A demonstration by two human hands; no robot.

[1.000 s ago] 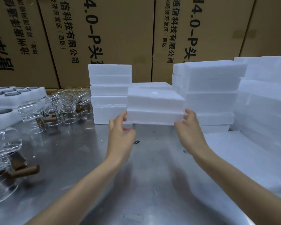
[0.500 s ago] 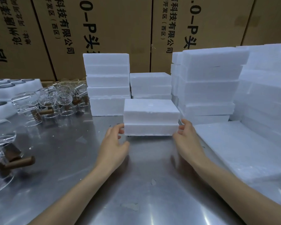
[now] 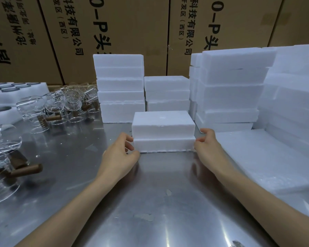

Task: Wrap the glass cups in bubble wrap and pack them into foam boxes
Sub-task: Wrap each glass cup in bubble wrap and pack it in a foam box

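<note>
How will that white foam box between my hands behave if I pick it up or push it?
The foam box looks stiff and probably light for its size. It seems to be two halves, so the top may slide off if lifted alone. On the shiny metal table, a push would likely slide it, not tip it.

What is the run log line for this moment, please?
step: foam box set on table | left hand: grips box end | right hand: grips other end | cups: unwrapped

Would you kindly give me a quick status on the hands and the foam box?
Left hand and right hand pinch the ends of the closed foam box. Box sits on steel table. Glass cups unwrapped at left. Nothing in the way.
</note>
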